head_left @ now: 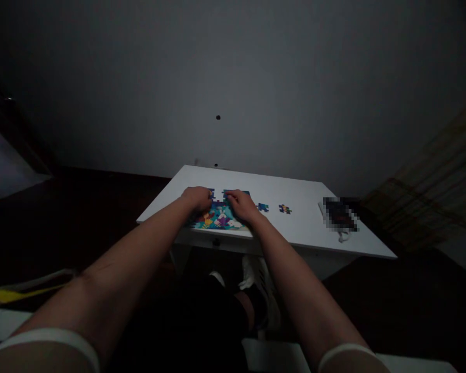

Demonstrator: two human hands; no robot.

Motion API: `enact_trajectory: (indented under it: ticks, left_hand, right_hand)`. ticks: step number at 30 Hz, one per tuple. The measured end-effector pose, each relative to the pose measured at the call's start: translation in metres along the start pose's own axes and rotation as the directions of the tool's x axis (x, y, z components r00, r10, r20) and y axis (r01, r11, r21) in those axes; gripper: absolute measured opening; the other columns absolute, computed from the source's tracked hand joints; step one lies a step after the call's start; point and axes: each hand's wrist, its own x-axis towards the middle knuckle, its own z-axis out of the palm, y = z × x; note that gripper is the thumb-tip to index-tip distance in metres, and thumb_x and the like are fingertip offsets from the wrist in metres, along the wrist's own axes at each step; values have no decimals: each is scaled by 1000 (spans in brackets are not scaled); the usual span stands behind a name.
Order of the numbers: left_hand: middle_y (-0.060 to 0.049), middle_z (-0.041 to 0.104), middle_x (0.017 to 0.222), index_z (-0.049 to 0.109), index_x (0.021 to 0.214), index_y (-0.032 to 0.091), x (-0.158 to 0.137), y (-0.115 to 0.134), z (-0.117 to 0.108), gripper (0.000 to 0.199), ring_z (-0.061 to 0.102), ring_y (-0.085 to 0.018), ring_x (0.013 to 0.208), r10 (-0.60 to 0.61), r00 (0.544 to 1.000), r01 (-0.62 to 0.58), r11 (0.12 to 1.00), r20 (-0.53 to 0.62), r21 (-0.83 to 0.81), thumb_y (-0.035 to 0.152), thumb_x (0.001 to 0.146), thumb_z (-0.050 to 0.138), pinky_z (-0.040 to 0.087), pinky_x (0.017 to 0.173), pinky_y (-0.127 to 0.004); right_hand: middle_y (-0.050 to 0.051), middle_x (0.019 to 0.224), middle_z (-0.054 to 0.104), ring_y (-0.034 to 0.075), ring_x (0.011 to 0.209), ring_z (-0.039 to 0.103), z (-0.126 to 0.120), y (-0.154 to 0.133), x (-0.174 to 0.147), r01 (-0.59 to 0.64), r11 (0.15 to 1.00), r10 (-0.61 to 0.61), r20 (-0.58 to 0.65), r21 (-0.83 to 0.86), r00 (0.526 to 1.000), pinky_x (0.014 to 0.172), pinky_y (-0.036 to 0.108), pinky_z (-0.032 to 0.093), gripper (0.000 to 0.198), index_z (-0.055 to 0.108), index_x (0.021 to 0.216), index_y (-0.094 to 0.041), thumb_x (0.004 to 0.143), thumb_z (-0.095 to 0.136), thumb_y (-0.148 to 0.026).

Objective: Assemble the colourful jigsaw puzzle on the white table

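A colourful jigsaw puzzle [222,221] with a white rabbit and flowers lies partly joined at the front of the white table. A notch in its upper edge shows the table between two blue parts. My left hand [198,198] rests on the puzzle's left side, its fingers curled down at a blue puzzle piece [212,192]; the fingertips are partly hidden. Over the right side lies my right hand [242,205], index finger and thumb bent close together at the upper blue part. To its right are a loose blue piece [263,207] and a loose multicoloured piece [285,209].
The white table [303,228] stands near a grey wall [256,93]. At its right end lies a blurred dark item [338,214] with a pale cord [344,237]. A shoe [270,295] and dark-clad legs show below the front edge. Patterned cloth [431,181] hangs at right.
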Motion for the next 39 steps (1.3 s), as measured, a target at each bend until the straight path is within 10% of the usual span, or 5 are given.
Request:
enact_trajectory:
  ticks: [11,18,26,32,39]
  left_hand:
    - [-21,54,178,62,166,20,70,-14,47,71,53,-42,160,135,987,-138,990,-92,-34,58,108,47,43,131,-56]
    - [-19,53,178,61,162,20,65,-12,69,64,51,-41,160,159,972,-166,986,-175,-23,57,112,46,38,134,-58]
    - [-18,68,159,71,147,19,61,-8,66,51,60,-38,148,197,953,-213,976,-232,-46,49,111,50,46,129,-54]
    - [-19,74,152,76,141,16,60,-4,67,42,65,-33,144,161,953,-194,975,-255,-109,28,109,53,47,129,-50]
    - [-16,81,143,79,139,18,54,-9,60,49,74,-27,136,53,960,-126,958,-274,-257,5,101,49,54,123,-41]
  right_hand:
    - [18,135,83,34,128,75,-144,138,-107,-447,884,412,-225,-138,883,121,53,53,38,87,122,-20,90,70,-31]
    - [17,131,82,36,132,70,-135,139,-114,-389,878,339,-210,-279,917,125,56,47,25,82,110,-22,91,78,-37]
    - [8,99,79,26,88,73,-138,118,-115,-428,901,424,-335,63,842,85,42,63,42,71,107,-25,83,89,-54]
    - [5,96,80,24,90,79,-87,55,-22,-235,907,260,-27,350,965,84,40,65,35,71,109,-26,87,88,-47]
    - [5,87,80,22,80,77,6,17,73,-256,909,173,261,330,950,74,33,61,23,76,107,-20,85,80,-19]
